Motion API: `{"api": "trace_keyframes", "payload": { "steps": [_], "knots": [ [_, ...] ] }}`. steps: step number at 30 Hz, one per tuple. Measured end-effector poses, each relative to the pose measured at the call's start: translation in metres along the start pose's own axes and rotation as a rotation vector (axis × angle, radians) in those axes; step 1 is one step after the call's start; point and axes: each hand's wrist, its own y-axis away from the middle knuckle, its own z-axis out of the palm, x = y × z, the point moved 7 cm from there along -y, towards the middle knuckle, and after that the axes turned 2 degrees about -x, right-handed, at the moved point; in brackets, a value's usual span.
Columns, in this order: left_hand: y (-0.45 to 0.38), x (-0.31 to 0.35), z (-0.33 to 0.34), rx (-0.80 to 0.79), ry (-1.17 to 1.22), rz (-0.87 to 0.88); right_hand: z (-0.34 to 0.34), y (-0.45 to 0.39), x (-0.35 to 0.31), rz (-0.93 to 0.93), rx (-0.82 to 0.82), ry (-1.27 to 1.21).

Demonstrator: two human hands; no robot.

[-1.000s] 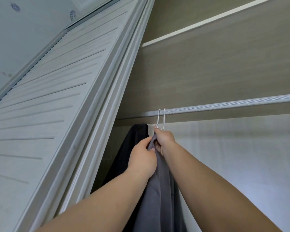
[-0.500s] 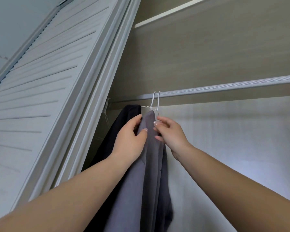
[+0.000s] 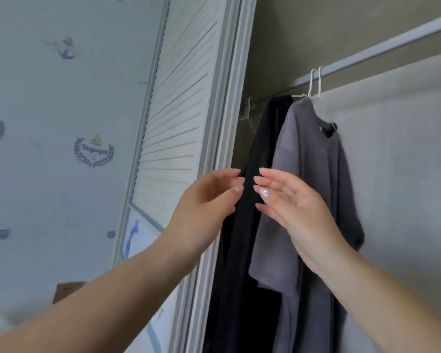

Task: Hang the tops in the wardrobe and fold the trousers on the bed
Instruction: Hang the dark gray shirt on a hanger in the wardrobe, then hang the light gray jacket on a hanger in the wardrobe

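Presently, two tops hang on the wardrobe rail [image 3: 382, 48]: one grey top [image 3: 308, 174] and one black top [image 3: 262, 138] just left of it, each on a white wire hanger, hooks [image 3: 315, 81] side by side. Spare hangers [image 3: 248, 112] further left are hard to count. Left hand [image 3: 206, 207] and right hand [image 3: 288, 202], fingers loosely spread, hold nothing. Wallpaper crest [image 3: 94, 151] carries blurred, unreadable lettering. Louvred door [image 3: 178, 98] cut off above.
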Motion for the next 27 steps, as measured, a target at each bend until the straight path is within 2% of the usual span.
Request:
{"api": "trace_keyframes", "payload": {
  "steps": [7, 9, 13, 16, 21, 23, 27],
  "knots": [
    [0.168, 0.024, -0.121, 0.294, -0.154, -0.179, 0.144, 0.111, 0.000, 0.128, -0.218, -0.295],
    [0.228, 0.045, -0.163, 0.419, -0.220, -0.213, 0.207, 0.149, -0.012, 0.174, -0.349, -0.362],
    [0.330, 0.086, -0.219, 0.534, -0.376, -0.284, 0.299, 0.219, -0.044, 0.235, -0.538, -0.482],
    [0.424, 0.125, -0.265, 0.641, -0.460, -0.377, 0.367, 0.277, -0.085, 0.245, -0.690, -0.566],
    [0.617, 0.214, -0.325, 0.958, -0.525, -0.545, 0.486, 0.409, -0.180, 0.318, -0.971, -0.647],
    [0.670, 0.245, -0.331, 1.029, -0.538, -0.589, 0.519, 0.453, -0.212, 0.322, -1.056, -0.669],
    [0.792, 0.320, -0.342, 1.272, -0.542, -0.627, 0.590, 0.552, -0.286, 0.369, -1.269, -0.739]
  ]
}}
